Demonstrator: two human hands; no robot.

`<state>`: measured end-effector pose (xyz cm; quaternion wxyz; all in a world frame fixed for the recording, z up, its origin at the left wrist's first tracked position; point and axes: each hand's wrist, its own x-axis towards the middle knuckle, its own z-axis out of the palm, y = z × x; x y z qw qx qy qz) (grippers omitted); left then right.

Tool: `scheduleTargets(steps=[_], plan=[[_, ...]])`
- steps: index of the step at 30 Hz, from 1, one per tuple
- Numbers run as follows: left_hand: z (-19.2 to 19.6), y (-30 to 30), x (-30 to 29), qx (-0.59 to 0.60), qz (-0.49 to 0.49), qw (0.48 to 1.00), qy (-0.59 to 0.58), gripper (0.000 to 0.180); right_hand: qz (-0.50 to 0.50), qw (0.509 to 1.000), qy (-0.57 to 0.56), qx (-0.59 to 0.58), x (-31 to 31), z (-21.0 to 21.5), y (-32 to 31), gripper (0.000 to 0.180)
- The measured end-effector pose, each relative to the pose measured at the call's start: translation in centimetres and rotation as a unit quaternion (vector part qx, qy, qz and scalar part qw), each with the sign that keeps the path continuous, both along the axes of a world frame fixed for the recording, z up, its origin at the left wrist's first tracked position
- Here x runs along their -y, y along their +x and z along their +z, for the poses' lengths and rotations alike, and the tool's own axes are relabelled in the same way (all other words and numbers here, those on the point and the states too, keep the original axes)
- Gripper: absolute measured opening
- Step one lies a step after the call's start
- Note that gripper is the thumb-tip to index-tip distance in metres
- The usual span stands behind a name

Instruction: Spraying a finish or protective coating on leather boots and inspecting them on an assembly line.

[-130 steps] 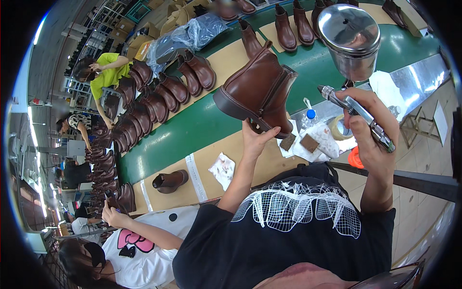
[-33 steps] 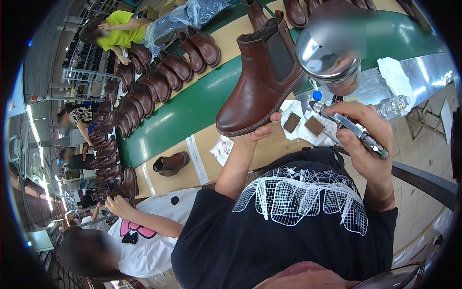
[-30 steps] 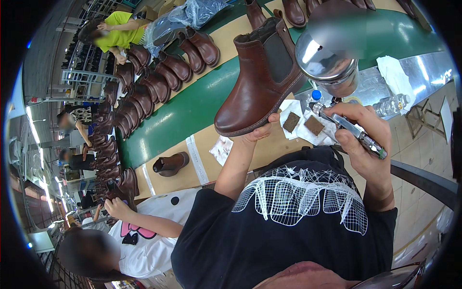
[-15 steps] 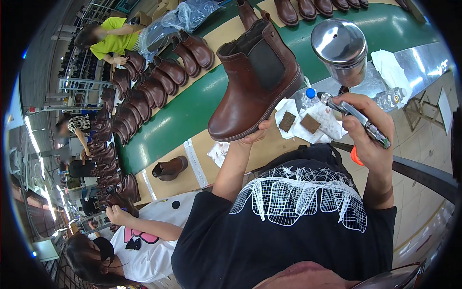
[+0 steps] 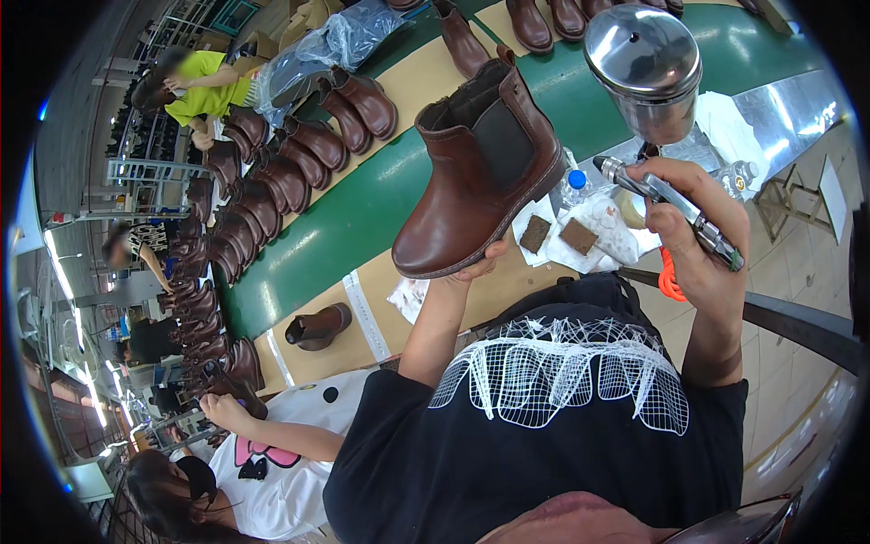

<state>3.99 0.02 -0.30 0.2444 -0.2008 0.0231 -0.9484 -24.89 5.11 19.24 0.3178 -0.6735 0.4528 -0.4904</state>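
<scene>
A brown leather ankle boot [image 5: 458, 195] with a dark elastic side panel is held up over the bench. My left hand [image 5: 480, 261] grips it from below, fingers partly hidden beneath the sole, its toe pointing to the lower left. In my right hand [image 5: 707, 227] is a metal spray gun [image 5: 669, 194], fingers wrapped around its body. A shiny lidded metal cup [image 5: 666, 109] is mounted on the gun, above my hand. The nozzle points left toward the boot's heel, with a gap between them.
Brown boots [image 5: 263, 186] line the green conveyor [image 5: 335, 231]. One boot [image 5: 319, 326] stands on the cardboard-covered near edge. White cloths [image 5: 607, 213], brown pads [image 5: 578, 237] and a blue-capped bottle [image 5: 575, 189] lie near the gun. An orange coiled hose [image 5: 669, 275] hangs below. A co-worker [image 5: 281, 453] sits left.
The boot is turned slightly, showing more of its heel underside. The spray gun and cup have shifted a little right. A far co-worker in yellow-green has raised a hand toward the head.
</scene>
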Motion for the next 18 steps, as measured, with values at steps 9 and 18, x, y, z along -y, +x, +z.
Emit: scheduleTargets(steps=[9,18], plan=[[-1.2,0.3,-0.5,-0.019,-0.005,1.0,0.025,0.084,0.007,0.999,-0.035,0.007,0.6,1.1,0.3,0.025],[-0.3,-0.1,-0.8,-0.006,0.019,1.0,0.02,0.08,-0.035,0.998,0.005,0.042,2.7,-0.1,-0.1,0.023]])
